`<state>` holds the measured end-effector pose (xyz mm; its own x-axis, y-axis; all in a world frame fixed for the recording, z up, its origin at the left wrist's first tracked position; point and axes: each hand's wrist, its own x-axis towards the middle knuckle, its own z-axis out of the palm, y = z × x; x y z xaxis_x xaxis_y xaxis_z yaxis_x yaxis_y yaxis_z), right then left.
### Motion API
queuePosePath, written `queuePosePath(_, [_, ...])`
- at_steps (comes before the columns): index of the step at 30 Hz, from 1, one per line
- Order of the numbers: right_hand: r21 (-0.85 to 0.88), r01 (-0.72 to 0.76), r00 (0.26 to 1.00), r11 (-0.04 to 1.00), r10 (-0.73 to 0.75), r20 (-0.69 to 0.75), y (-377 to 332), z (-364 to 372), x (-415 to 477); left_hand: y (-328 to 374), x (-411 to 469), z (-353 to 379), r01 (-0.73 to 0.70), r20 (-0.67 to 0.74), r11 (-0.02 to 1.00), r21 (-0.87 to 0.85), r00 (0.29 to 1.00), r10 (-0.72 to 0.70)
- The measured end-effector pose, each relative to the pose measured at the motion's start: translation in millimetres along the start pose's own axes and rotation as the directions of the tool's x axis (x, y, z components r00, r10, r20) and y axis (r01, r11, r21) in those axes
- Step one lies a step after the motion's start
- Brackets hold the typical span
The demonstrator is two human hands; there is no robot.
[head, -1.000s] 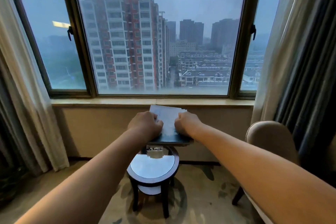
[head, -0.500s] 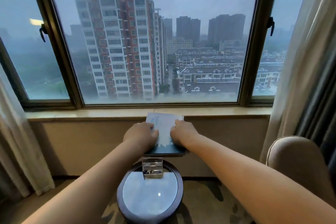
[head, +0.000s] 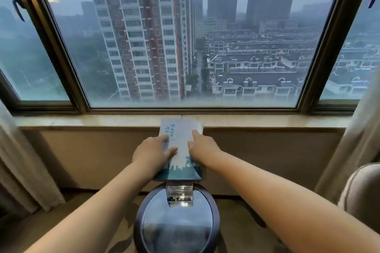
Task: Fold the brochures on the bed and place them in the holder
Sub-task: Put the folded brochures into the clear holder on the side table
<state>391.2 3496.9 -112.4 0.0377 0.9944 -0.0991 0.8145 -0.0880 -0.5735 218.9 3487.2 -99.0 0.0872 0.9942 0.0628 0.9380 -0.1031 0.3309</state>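
Observation:
A stack of folded brochures (head: 181,139), white with blue print and a dark blue skyline band at the near end, is held out in front of me over the small table. My left hand (head: 152,153) grips its left edge with the thumb on top. My right hand (head: 202,148) grips the right edge, its index finger stretched along the paper. Just below the near end of the stack stands a clear acrylic holder (head: 179,194) at the far edge of the table. The stack's near end is above the holder's opening.
A round dark side table (head: 176,226) with a glass top stands under my arms. Beyond lie a stone windowsill (head: 267,120) and a big window. Curtains (head: 18,170) hang on both sides. A beige armchair (head: 362,193) is at the right.
The camera has moved closer to the window and table. Both hands have opened from closed fists to a flatter grip, and the stack sits nearer the holder.

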Motion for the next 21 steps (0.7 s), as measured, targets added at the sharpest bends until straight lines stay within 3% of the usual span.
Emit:
queuePosePath(10, [-0.048, -0.089, 0.991, 0.995, 0.093, 0.097, 9, 82, 96, -93, 103, 89, -0.036, 0.224, 0.981, -0.19, 0.971, 0.079])
queuePosePath(16, [0.013, -0.213, 0.964, 0.977, 0.208, 0.168, 37, 141, 131, -123, 134, 145, 0.045, 0.337, 0.976, -0.211, 0.941, 0.03])
queuePosePath(21, [-0.041, -0.172, 0.956, 0.984, 0.177, 0.233, 69, 185, 144, -145, 134, 198, 0.145, 0.427, 0.96, -0.239, 0.904, -0.03])
